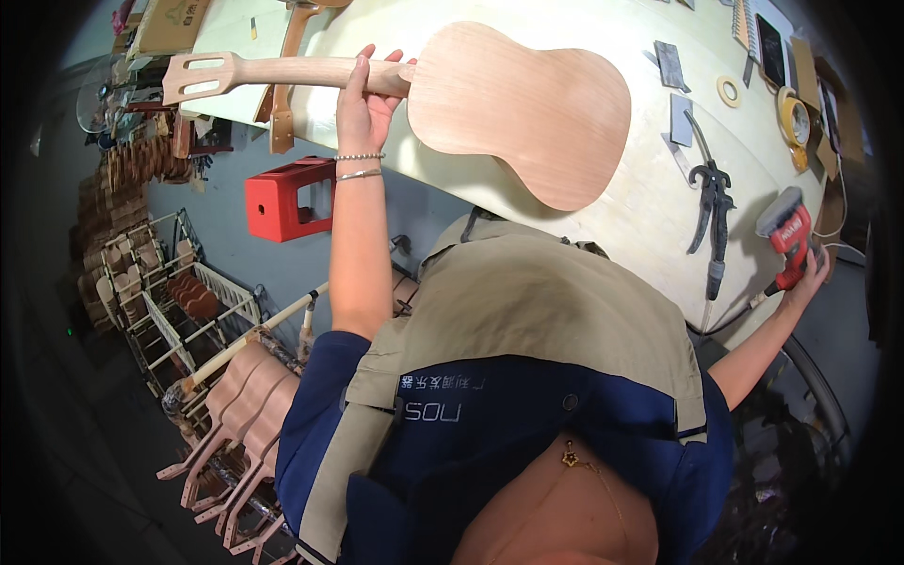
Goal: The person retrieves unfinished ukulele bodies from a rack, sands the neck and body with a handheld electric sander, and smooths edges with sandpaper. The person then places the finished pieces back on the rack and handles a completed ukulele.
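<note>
An unfinished pale wooden guitar body (518,113) lies back-up on the white table, its neck (282,72) and slotted headstock pointing left. My left hand (365,108) grips the neck near the heel, thumb across it and fingertips beyond. At the right edge of the table my right hand (805,271) holds a red and grey power sander (786,235) with a cable running from it. A black air blow gun (713,212) on a hose lies just left of the sander, below small grey sanding blocks (680,122).
The white table (640,254) also holds tape rolls (793,121), a phone (772,52), a notebook and another wooden instrument. A red plastic stool (273,202) stands beyond the table's near-left edge. Racks of wooden instrument parts (245,400) fill the lower left, alongside metal rails.
</note>
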The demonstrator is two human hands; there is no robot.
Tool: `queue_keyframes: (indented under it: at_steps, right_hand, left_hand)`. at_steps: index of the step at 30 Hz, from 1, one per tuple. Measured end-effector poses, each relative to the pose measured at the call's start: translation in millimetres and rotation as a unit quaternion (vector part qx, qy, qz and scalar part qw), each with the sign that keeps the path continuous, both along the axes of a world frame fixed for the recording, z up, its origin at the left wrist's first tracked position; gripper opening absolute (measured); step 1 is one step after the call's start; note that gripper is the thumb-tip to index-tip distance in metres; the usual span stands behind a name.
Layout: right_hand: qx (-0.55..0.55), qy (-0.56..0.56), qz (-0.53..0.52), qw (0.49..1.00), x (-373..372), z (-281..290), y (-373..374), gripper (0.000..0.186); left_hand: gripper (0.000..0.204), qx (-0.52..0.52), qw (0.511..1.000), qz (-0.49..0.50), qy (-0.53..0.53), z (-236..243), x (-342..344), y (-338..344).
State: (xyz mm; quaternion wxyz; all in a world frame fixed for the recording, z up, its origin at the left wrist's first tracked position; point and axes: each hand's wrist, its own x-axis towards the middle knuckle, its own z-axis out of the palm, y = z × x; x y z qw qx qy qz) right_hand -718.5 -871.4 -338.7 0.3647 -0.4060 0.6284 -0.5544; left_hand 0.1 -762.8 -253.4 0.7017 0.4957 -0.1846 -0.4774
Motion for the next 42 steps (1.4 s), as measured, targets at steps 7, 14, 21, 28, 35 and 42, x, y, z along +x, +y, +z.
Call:
queue_keyframes:
  at_steps: [7, 14, 21, 28, 35, 42]
  right_hand:
    - [-0.186, 0.478, 0.213, 0.831, 169.7, 138.4, 32.8, 0.045]
    - [-0.347, 0.312, 0.43, 0.773, 356.0, 184.7, 55.3, 0.052]
    - [-0.521, 0.358, 0.464, 0.62, 448.8, 181.8, 59.3, 0.033]
    - [-0.559, 0.277, 0.47, 0.624, 469.4, 175.1, 58.8, 0.024]
    - [-0.566, 0.243, 0.462, 0.638, 480.5, 179.7, 65.9, 0.021]
    - [-0.571, 0.265, 0.507, 0.588, 477.7, 187.6, 67.6, 0.025]
  left_hand:
    - [0.04, -0.085, 0.995, 0.051, 0.01, 1.8, 15.0, -23.9]
    - [0.017, -0.128, 0.978, 0.141, 0.087, -2.0, 41.4, -57.3]
    - [0.019, -0.141, 0.985, 0.095, -0.007, 21.2, 35.1, -68.2]
    - [0.018, -0.154, 0.985, 0.073, -0.012, 28.2, 23.4, -79.7]
    - [0.018, -0.134, 0.988, 0.07, -0.043, 41.9, 8.2, -94.7]
    - [0.018, -0.124, 0.988, 0.073, -0.054, 48.0, 2.6, -94.9]
